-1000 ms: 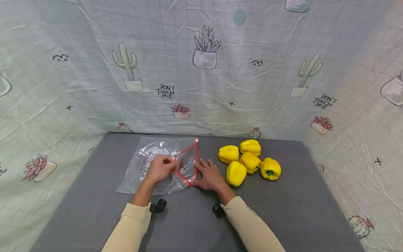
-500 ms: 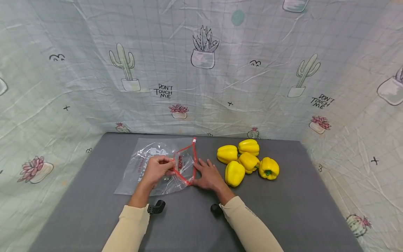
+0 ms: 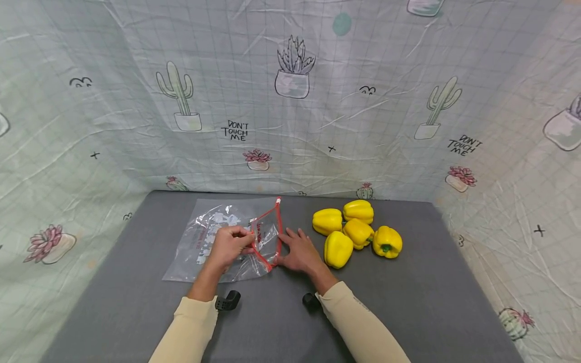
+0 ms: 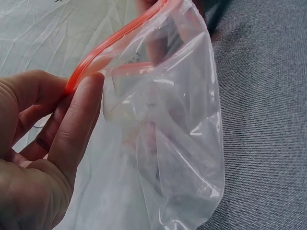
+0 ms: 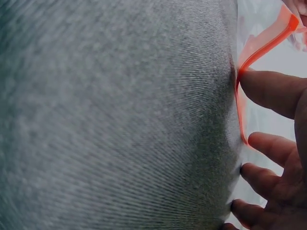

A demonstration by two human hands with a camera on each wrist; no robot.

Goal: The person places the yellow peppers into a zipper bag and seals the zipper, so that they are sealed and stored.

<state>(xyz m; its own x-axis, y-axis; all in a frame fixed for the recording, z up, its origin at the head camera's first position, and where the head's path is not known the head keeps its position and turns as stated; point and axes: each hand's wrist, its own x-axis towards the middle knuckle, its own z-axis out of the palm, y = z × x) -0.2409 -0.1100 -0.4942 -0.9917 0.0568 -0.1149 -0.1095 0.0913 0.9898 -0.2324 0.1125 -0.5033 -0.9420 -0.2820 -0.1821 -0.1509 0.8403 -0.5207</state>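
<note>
And the plastic bag (image 3: 206,231) lies on the grey surface (image 3: 408,307), left of centre and towards the far edge, its mouth pointing at the right edge! The red zip strip (image 3: 279,222) runs from far to near along that mouth; which side of the bag is longer, I can't tell. Left hand (image 3: 229,245) reaching in from the near edge, thumb and fingers pinching one lip of the strip and lifting it clear, so the mouth gapes! Right hand (image 3: 299,252) opposite, fingers spread, fingertips at the other lip, low against the surface. The bag's clear, creased and shiny, with white print and red lettering. Five yellow peppers (image 3: 358,233) sit clustered beyond the right hand, towards the far right corner.
</note>
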